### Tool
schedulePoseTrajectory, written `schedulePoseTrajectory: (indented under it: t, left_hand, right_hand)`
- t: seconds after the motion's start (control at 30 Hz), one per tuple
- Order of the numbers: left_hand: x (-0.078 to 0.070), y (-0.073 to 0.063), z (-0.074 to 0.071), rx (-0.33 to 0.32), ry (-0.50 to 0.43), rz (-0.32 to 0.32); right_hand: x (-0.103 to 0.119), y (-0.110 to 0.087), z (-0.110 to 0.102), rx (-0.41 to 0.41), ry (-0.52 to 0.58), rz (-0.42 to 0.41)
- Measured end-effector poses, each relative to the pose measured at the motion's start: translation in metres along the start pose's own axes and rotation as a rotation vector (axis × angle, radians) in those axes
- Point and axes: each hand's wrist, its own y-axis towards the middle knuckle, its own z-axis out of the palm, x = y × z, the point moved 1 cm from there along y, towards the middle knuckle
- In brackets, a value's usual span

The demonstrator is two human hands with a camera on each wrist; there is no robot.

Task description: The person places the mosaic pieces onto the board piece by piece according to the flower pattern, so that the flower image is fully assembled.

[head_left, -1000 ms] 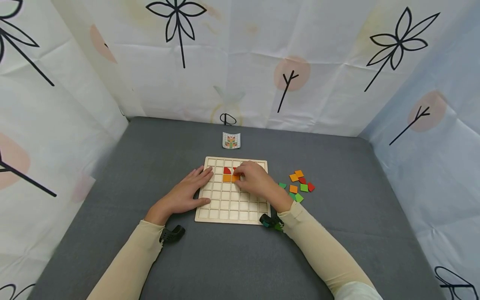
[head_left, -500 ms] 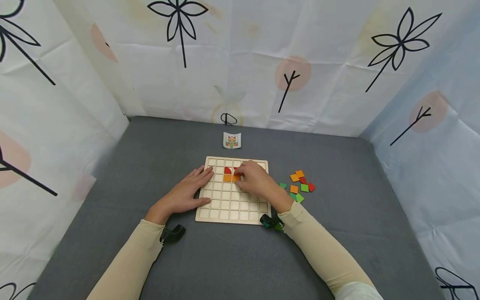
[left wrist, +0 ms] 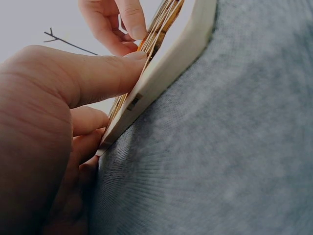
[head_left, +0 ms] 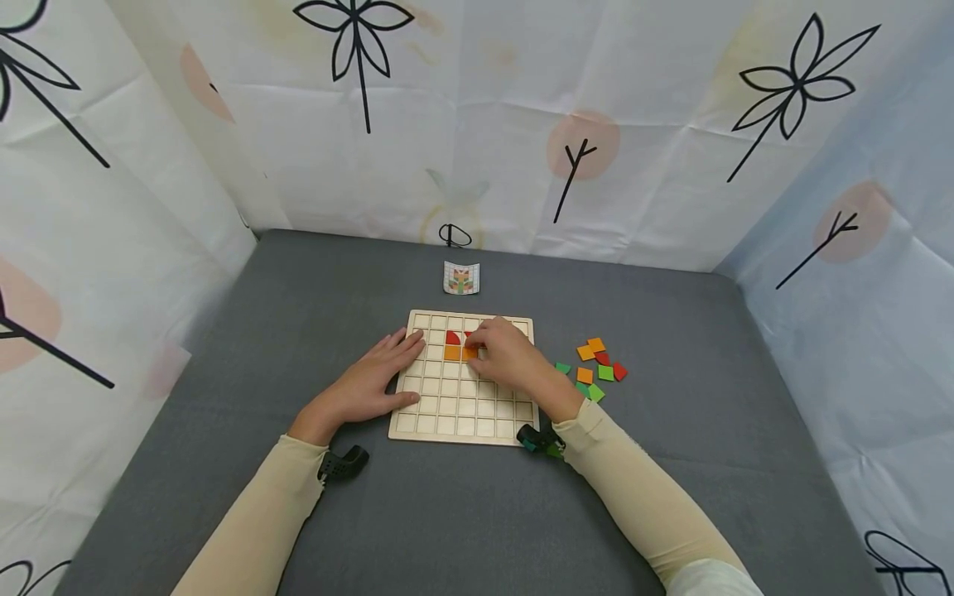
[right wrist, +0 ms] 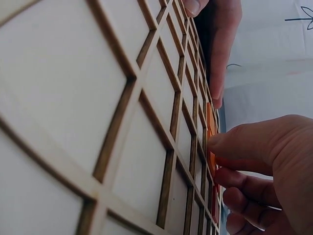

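A wooden grid board (head_left: 440,406) lies on the table, with two red tiles and two orange tiles near its upper middle. My left hand (head_left: 378,379) rests along the board's left edge, fingers extended and thumb on the near-left part. My right hand (head_left: 505,354) is over the tiles with curled fingers. In the right wrist view, its thumb tip touches an orange tile (right wrist: 211,122), and the other fingertips sit beside a red tile (right wrist: 215,200). The right hand covers part of the right-hand red tile in the head view.
Loose orange, red and green tiles (head_left: 605,373) lie to the right of the board. A small card with a coloured grid pattern (head_left: 461,279) stands behind the board. Printed white cloth (head_left: 492,182) surrounds the grey table (head_left: 447,513).
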Motion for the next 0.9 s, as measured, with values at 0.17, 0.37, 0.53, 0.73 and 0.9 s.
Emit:
schedulePoseTrajectory:
  t: [0.17,0.37,0.53,0.73,0.9]
  left_hand:
    - [0.001,0.0,0.001,0.0,0.001,0.0]
    - [0.0,0.001,0.001,0.006,-0.004,-0.008]
    - [0.001,0.002,0.002,0.013,-0.001,-0.012]
    - [0.001,0.001,0.0,-0.005,0.007,0.009]
    - [0.001,0.0,0.0,-0.011,-0.002,0.014]
  right_hand:
    - [0.0,0.0,0.0,-0.008,0.012,-0.002]
    - [0.001,-0.003,-0.005,-0.029,0.025,0.007]
    - [0.001,-0.009,-0.012,-0.048,0.029,0.016]
    - [-0.001,-0.015,-0.021,-0.049,0.059,0.012]
    - [-0.006,-0.023,-0.029,-0.066,0.083,0.013]
